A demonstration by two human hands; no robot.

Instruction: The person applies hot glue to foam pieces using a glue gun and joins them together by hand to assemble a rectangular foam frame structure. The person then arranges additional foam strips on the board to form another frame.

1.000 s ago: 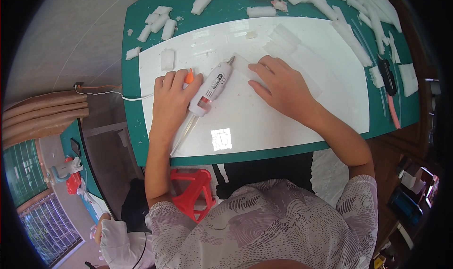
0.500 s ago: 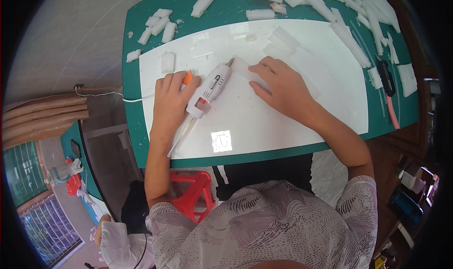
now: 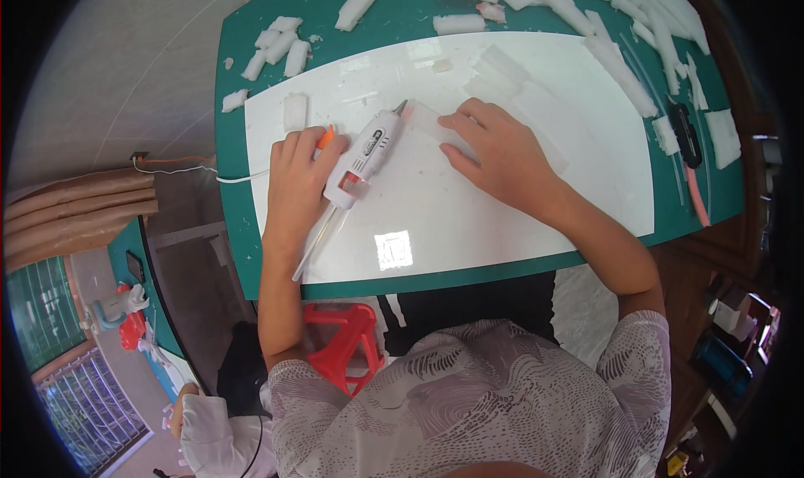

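Observation:
My left hand (image 3: 295, 172) is wrapped round the handle of a white hot glue gun (image 3: 368, 153) with an orange trigger. The gun's metal nozzle points up and right, and a clear glue stick (image 3: 315, 239) sticks out of its back end. Just past the nozzle lies a pale white foam strip (image 3: 423, 119) on the white board (image 3: 502, 227). My right hand (image 3: 500, 153) grips the strip's right end between thumb and fingers; part of it is hidden under the hand. The strip blends into the board, so its outline is faint.
White foam pieces (image 3: 358, 5) lie scattered along the far side of the green table (image 3: 335, 34). A small foam block (image 3: 295, 112) rests beyond my left hand. At right are black-and-pink pliers (image 3: 687, 147). A red stool (image 3: 347, 344) stands below the near edge.
The glue gun and my left hand have shifted slightly left, drawing the nozzle a little away along the strip. My right hand has barely moved.

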